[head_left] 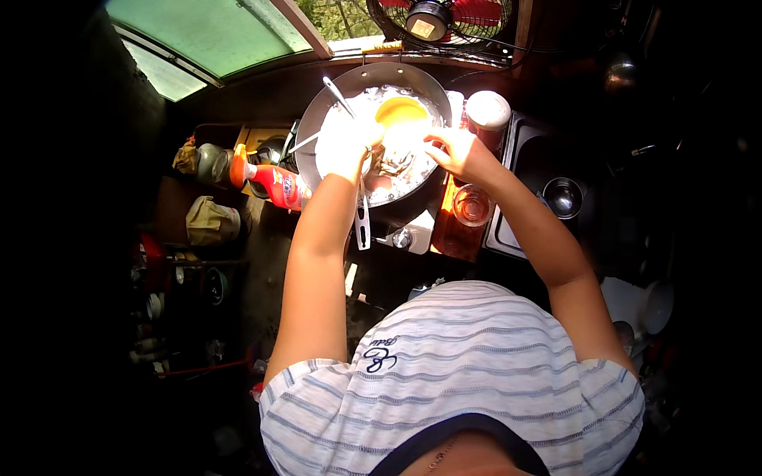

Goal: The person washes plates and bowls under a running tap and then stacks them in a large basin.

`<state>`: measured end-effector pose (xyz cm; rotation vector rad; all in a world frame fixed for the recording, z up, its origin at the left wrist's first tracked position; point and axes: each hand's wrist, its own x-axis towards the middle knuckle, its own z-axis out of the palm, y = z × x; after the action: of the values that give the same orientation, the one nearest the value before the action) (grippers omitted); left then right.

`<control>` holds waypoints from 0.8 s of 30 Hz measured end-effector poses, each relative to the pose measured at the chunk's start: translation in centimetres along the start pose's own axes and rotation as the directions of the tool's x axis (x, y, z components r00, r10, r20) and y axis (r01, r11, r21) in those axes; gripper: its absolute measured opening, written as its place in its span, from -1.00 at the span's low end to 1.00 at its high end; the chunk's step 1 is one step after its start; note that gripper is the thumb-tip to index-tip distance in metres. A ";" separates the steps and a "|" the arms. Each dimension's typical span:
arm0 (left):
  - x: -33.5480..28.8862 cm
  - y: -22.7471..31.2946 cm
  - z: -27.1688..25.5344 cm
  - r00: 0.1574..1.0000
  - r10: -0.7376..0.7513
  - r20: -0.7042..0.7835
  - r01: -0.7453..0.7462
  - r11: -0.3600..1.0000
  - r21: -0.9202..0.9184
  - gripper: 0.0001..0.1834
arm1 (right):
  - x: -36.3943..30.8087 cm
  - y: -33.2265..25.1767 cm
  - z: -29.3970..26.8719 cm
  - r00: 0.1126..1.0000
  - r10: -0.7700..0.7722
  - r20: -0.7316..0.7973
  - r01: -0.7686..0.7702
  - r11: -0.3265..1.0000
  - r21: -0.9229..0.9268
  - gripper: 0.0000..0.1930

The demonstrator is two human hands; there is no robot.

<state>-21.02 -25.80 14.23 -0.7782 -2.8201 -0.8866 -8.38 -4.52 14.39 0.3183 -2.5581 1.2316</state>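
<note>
- Left hand [367,141] reaches over the wok [381,75], left of the yellow bowl [402,113]; glare washes out its fingers, so I can't tell whether it grasps anything.
- Right hand [460,151] comes in from the other side, fingers bent, just beside the bowl's right edge; whether anything is pinched between its fingertips, I can't tell.
- The wok sits above the stove [421,228] in front of the person, and the bowl lies within its rim, toward the far side.
- Dark pieces [391,163] lie on the near side of the bowl, inside the wok, too bright around them to name.
- One slotted handle [363,228] sticks out over the near rim; another handle [340,97] leans at the upper left.
- Left of the wok, near the left forearm, I see a red spray bottle [278,186] with an orange top.
- To the right are a jar [488,111] with a white lid and, nearer the person, a glass [472,205].
- Beyond the wok, a fan [429,20] stands by the window [226,32].
</note>
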 end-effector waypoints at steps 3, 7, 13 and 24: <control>0.1 1.8 -1.5 1.000 -0.012 0.025 0.014 0.994 -0.108 -0.66 | 4.1 -2.5 3.5 0.976 0.043 0.214 0.049 0.912 -0.408 -0.63; 0.3 6.3 -3.7 0.991 0.108 0.076 -0.112 0.992 0.055 -0.63 | 5.7 -0.3 7.7 0.965 0.025 0.262 0.131 0.818 -0.560 -0.64; -0.6 7.6 -6.3 0.998 0.001 0.068 0.008 0.993 -0.121 -0.57 | 7.0 -0.6 5.0 0.923 0.349 0.159 -0.364 0.929 0.071 -0.80; 1.4 4.6 -5.4 0.963 -0.256 0.088 0.262 0.962 -0.071 -0.58 | 12.3 6.8 9.7 0.969 0.211 -0.126 -0.108 0.826 0.553 -0.72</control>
<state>-20.31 -24.93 21.37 -0.4655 -3.0211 -1.0338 -23.60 -8.92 7.92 0.0913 -2.0661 1.9506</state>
